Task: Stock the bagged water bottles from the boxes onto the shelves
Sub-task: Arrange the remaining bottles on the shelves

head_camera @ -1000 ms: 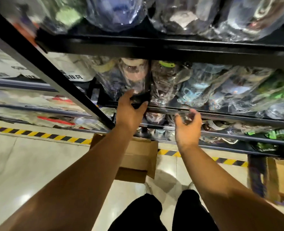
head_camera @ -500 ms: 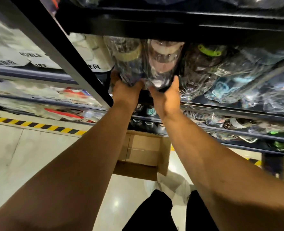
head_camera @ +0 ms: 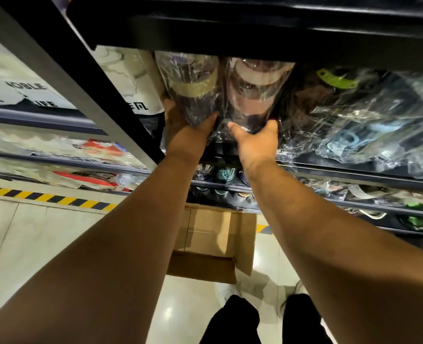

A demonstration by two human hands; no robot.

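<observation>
Black shelf (head_camera: 230,28) over bagged bottles (head_camera: 193,88), tops cut off.

You have one view only, from the wide-angle camera on your head. It faces forward and steeply down, looking along both forearms. The black upper shelf (head_camera: 255,26) runs across the far top edge, very close to the lens, and a grey upright post (head_camera: 64,60) slants in from the left. Your left hand (head_camera: 188,135) and right hand (head_camera: 255,142) sit mid-frame at the bagged water bottles (head_camera: 193,88). Nearer you, the view drops to the cardboard box (head_camera: 213,239) on the pale floor (head_camera: 31,239). Your dark trouser legs (head_camera: 232,319) reach the bottom edge.
</observation>
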